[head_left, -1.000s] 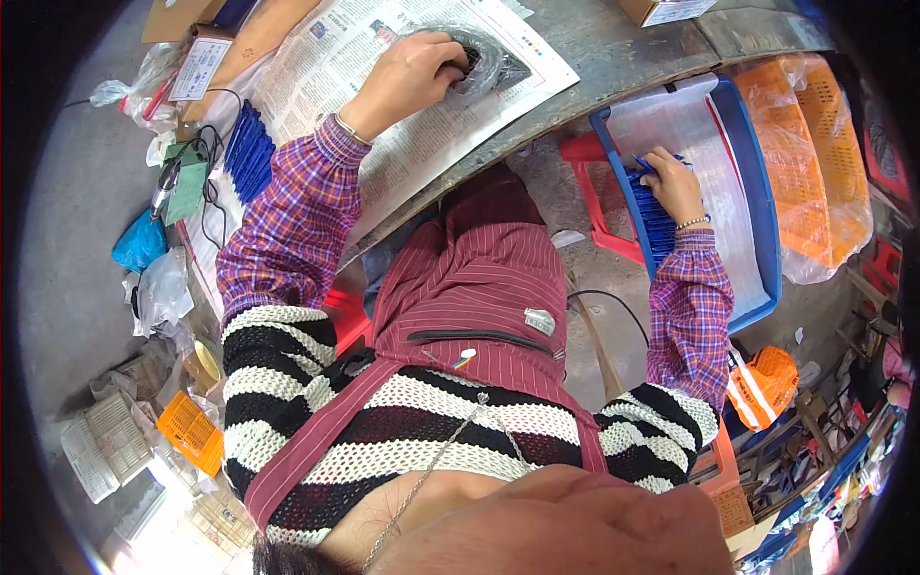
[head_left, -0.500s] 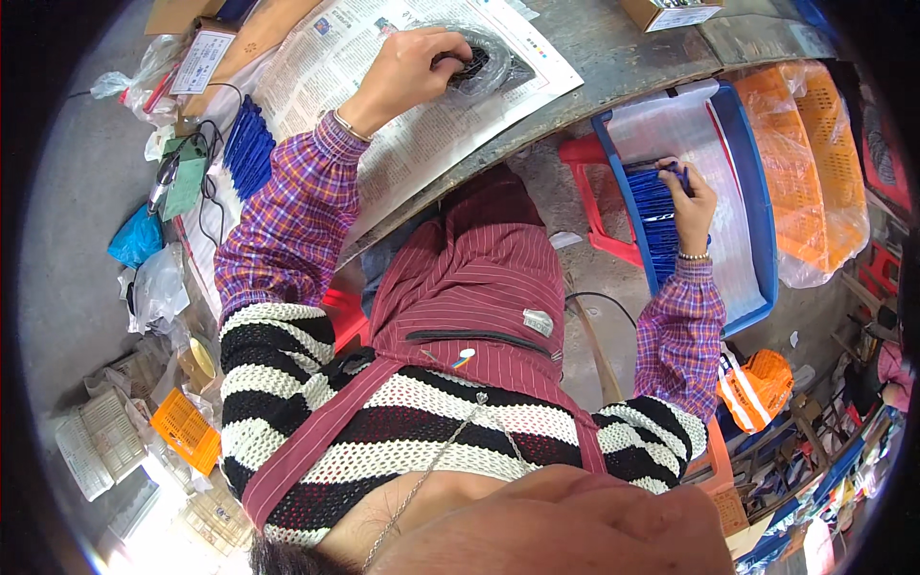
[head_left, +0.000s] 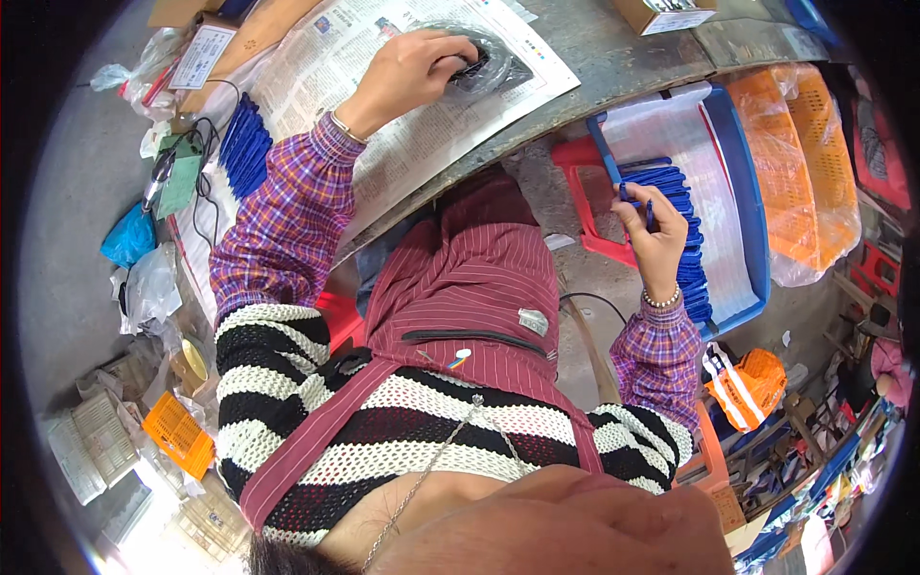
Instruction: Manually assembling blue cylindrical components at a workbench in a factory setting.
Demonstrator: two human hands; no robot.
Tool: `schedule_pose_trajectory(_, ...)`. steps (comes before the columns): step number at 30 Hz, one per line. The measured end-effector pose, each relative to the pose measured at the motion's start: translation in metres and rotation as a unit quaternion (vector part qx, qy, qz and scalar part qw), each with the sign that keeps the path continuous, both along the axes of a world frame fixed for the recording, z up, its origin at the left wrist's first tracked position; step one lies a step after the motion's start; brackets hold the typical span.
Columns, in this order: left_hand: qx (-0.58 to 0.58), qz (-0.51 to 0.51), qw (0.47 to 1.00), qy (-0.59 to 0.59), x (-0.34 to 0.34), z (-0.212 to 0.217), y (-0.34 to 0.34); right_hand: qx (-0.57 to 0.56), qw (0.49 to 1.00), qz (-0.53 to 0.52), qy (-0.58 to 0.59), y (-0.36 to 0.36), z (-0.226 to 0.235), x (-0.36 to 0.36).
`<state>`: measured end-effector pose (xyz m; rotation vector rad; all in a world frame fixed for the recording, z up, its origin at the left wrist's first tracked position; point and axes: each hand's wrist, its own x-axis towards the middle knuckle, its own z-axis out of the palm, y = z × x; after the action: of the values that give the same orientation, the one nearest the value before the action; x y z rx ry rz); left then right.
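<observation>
My left hand point(head_left: 407, 75) reaches over a round clear plastic container or bag point(head_left: 500, 63) on a sheet of newspaper point(head_left: 412, 153). Its thumb and fingertips come together at small dark pieces point(head_left: 470, 69) in there; what they pinch is too small to name. To the right, my right hand point(head_left: 655, 238) is closed on a slim blue piece point(head_left: 625, 195), held at the near left edge of a blue crate point(head_left: 757, 230). Inside that crate a long row of similar slim blue pieces point(head_left: 692, 264) lies on whitish plastic sheeting.
Another bundle of blue pieces point(head_left: 246, 149) lies left of the newspaper, beside a green block with dark cables point(head_left: 180, 177). Behind the crate stand plastic-wrapped orange baskets point(head_left: 815, 163). A red stool point(head_left: 580, 192) is under the crate's left side. A cardboard box point(head_left: 666, 14) sits on the worktable.
My right hand has come from over the row in the crate toward the crate's left edge, a blue piece in its fingers. My left hand stays at the dark pieces, fingers slightly shifted.
</observation>
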<state>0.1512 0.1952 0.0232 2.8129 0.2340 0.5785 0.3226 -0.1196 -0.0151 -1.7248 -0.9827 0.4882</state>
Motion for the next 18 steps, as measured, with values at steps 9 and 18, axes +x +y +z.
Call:
schedule_pose_trajectory(9,-0.154,0.041,0.987,-0.012,0.011,0.007,-0.001,0.056,0.996,0.048,-0.049,0.016,0.009,-0.005)
schedule_pose_trajectory(18,-0.203,0.018,0.979,-0.020,-0.004,0.034,-0.029,0.116,0.989,0.088,-0.026,0.023,0.001,-0.022)
